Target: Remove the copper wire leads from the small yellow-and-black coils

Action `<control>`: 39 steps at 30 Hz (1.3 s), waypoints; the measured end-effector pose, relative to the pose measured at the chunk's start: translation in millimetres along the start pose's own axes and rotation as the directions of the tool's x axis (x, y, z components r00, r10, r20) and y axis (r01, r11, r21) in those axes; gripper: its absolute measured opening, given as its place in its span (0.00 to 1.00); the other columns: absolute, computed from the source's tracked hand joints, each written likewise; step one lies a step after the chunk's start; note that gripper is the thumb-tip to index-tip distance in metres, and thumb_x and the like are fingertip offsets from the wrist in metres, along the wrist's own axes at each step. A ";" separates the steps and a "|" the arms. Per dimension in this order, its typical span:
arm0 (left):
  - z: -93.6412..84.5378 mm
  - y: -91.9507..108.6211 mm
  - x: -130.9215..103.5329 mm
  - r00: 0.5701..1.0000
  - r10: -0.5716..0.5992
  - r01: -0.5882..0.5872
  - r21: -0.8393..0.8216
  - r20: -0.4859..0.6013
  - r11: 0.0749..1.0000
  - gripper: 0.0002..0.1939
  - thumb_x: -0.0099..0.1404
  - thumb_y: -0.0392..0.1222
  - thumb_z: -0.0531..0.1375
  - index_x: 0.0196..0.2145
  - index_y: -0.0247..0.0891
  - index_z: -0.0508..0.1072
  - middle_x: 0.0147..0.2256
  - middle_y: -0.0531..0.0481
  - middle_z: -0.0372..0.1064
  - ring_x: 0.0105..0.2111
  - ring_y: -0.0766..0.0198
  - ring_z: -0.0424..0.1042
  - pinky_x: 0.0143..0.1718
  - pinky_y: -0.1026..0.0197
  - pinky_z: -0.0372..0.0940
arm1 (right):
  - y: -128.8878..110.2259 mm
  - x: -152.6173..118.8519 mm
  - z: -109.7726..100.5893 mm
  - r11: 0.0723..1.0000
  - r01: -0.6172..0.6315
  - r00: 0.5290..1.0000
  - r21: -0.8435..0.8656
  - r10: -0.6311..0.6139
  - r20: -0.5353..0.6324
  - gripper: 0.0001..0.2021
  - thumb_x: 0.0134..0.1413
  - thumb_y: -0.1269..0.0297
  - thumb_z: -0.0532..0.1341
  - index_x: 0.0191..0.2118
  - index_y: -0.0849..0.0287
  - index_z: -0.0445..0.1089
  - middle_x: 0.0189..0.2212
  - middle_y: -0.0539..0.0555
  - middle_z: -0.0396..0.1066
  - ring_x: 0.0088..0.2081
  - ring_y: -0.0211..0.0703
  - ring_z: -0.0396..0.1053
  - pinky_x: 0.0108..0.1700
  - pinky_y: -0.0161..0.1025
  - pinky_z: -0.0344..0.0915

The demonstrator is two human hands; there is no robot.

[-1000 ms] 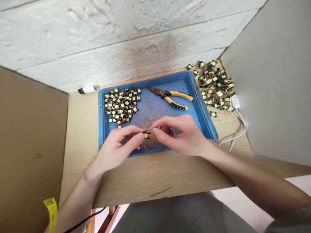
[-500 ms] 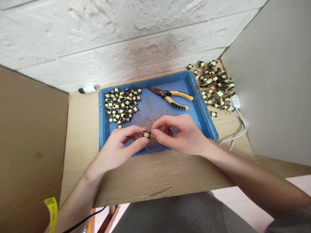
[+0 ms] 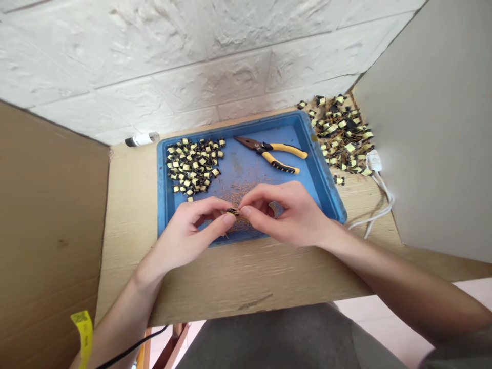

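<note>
Above the near edge of the blue tray, my left hand pinches a small black and yellow component between thumb and fingertips. My right hand has its thumb and forefinger pressed together at the component's right side, on what looks like a thin wire end. Loose copper-coloured wire bits lie in the tray beneath both hands. A pile of similar components fills the tray's left part. Pliers with yellow and black handles rest in its upper part.
More components with long wires are heaped right of the tray, beside a white plug and cable. A small black and white cylinder lies behind the tray's left corner. Panels stand at both sides, a white wall behind.
The component has turned in my left fingers, so its yellow face shows less and its black part more. Both hands stay in nearly the same place.
</note>
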State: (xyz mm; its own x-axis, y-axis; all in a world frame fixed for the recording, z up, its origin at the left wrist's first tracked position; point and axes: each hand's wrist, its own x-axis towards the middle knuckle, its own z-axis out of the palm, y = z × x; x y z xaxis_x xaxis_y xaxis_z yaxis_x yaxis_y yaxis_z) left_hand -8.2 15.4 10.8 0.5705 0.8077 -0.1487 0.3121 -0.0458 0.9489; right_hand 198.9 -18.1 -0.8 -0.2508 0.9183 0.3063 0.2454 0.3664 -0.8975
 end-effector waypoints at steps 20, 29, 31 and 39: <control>-0.5 2.8 1.0 1.000 0.018 -0.018 0.072 0.007 0.997 0.08 0.65 0.43 0.62 0.33 0.37 0.78 0.23 0.55 0.74 0.23 0.70 0.71 0.25 0.72 0.66 | -1.5 0.7 -0.6 0.997 -0.078 0.995 -0.016 0.077 -0.061 0.06 0.60 0.73 0.60 0.31 0.59 0.69 0.19 0.42 0.69 0.19 0.27 0.62 0.20 0.27 0.55; -1.7 3.5 0.0 1.000 0.024 -0.026 0.085 0.015 0.996 0.08 0.66 0.43 0.61 0.33 0.37 0.79 0.23 0.56 0.74 0.23 0.70 0.71 0.25 0.72 0.66 | -2.6 1.9 -0.8 0.987 -0.163 0.985 0.002 0.163 -0.059 0.06 0.59 0.69 0.59 0.30 0.58 0.68 0.19 0.42 0.67 0.19 0.29 0.60 0.21 0.28 0.56; -1.4 4.0 0.6 1.000 0.024 -0.025 0.092 0.015 0.995 0.09 0.66 0.43 0.61 0.33 0.37 0.78 0.23 0.55 0.74 0.23 0.69 0.71 0.25 0.71 0.67 | -1.9 2.0 -0.8 0.986 -0.164 0.984 -0.009 0.163 -0.066 0.06 0.59 0.69 0.59 0.30 0.58 0.68 0.18 0.42 0.67 0.19 0.28 0.60 0.21 0.28 0.56; -1.1 5.2 1.1 1.000 -0.001 -0.002 0.119 0.024 0.993 0.09 0.65 0.45 0.61 0.32 0.38 0.78 0.23 0.54 0.74 0.23 0.67 0.71 0.25 0.68 0.66 | 3.0 2.1 -2.2 0.991 -0.127 0.992 -0.041 0.126 -0.028 0.05 0.57 0.70 0.59 0.30 0.59 0.69 0.20 0.44 0.70 0.21 0.31 0.65 0.25 0.29 0.61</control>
State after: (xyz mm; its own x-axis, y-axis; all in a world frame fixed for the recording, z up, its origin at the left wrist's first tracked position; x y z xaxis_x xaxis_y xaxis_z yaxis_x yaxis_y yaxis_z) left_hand -6.9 16.6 15.9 0.5881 0.7936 -0.1558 0.3990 -0.1171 0.9095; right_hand 201.2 -14.7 -2.2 -0.1913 0.9609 0.2000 0.3132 0.2529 -0.9154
